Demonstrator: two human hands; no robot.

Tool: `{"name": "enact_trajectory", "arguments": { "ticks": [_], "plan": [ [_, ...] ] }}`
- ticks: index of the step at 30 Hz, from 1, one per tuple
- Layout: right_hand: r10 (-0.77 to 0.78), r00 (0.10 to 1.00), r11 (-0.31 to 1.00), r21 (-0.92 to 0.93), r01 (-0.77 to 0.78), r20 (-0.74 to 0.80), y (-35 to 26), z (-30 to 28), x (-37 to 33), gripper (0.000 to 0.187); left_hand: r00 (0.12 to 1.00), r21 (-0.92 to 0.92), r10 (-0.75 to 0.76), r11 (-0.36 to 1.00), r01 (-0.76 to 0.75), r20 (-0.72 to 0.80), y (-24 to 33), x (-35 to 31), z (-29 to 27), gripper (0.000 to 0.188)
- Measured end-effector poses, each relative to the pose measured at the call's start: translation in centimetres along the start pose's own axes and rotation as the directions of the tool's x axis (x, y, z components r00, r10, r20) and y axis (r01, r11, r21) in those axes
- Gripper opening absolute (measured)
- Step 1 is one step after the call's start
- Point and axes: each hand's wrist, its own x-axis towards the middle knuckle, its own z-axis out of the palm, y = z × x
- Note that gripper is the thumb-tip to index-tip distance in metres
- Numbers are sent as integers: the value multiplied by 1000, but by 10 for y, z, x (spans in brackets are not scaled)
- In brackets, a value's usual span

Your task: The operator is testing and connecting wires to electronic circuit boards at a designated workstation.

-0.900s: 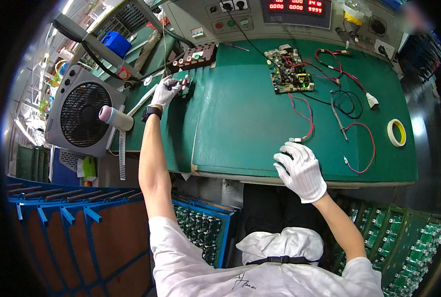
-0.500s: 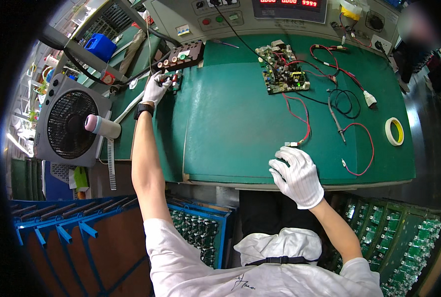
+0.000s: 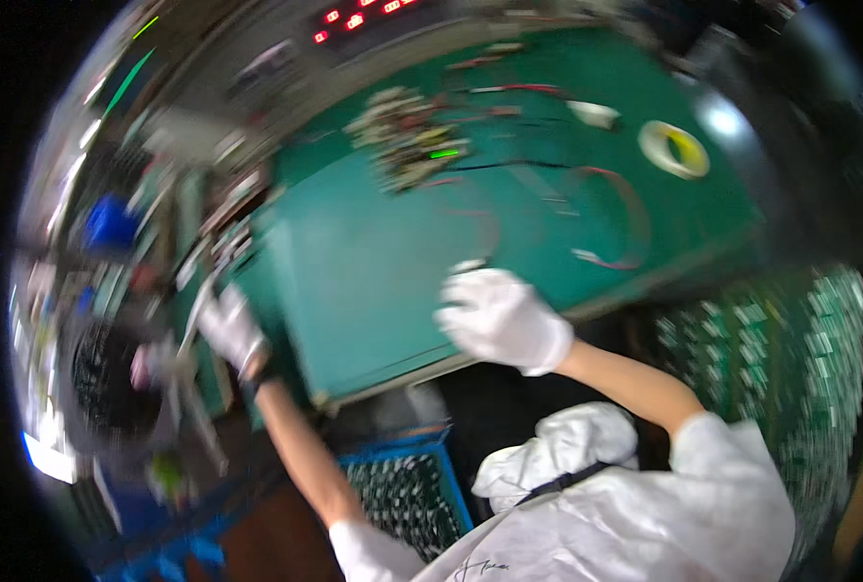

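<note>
White-gloved, the left hand (image 3: 228,325) is near a blurred small part (image 3: 234,246) — the right hand (image 3: 504,322) curls just beside a plug (image 3: 469,265) on the green table (image 3: 354,291) — whether either's fingers grip anything, I cannot tell.

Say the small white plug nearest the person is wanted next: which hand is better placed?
Probably the right hand: the small white plug shows just beyond it, though blur hides whether they touch. The left hand is much farther away, toward the left side of the green bench.
</note>
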Motion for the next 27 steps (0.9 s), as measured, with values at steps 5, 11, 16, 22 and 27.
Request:
{"name": "enact_trajectory", "arguments": {
  "ticks": [5, 11, 16, 22, 27],
  "plan": [
    [-110, 991, 964, 236, 123, -71, 4, 4, 3, 15, 921, 369, 388, 862, -346, -43, 24, -1, 26, 42],
    [-46, 984, 985, 157, 74, -171, 3, -76, -53, 19, 815, 290, 504, 765, -575, 286, 60, -25, 87, 47],
    [265, 956, 873, -391, -292, -122, 13, -210, -142, 18, 798, 301, 504, 745, -596, 330, 58, -35, 89, 44],
    [671, 598, 70, -766, -639, -438, 40, -360, -239, 32, 843, 312, 415, 796, -518, 342, 67, -35, 89, 48],
    [634, 475, -331, -769, -547, -610, 73, -427, -315, 72, 820, 254, 494, 786, -564, 290, 60, -33, 93, 43]
  ]
}}
